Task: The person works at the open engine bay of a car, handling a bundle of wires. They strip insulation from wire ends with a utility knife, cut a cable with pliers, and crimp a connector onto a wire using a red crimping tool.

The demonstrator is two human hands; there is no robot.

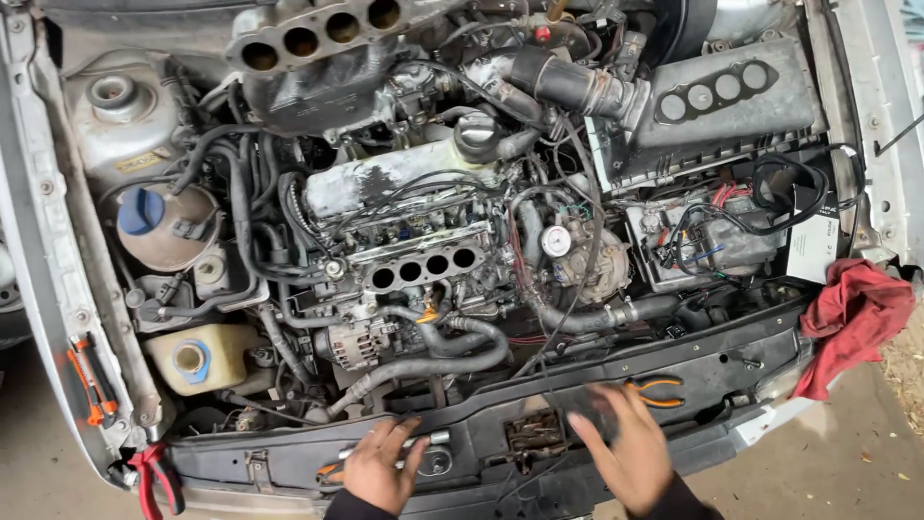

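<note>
While both hands hover over the front crossmember, loose tools could slip into the engine bay.
Left hand rests spread on a silvery socket tool lying on the panel, grasping nothing; right hand is blurred, fingers splayed, empty, near orange-handled pliers.

Red rag draped over the right fender, orange-handled pliers resting on the left edge, blue-capped tank left, four-hole manifold centre, battery right.
</note>
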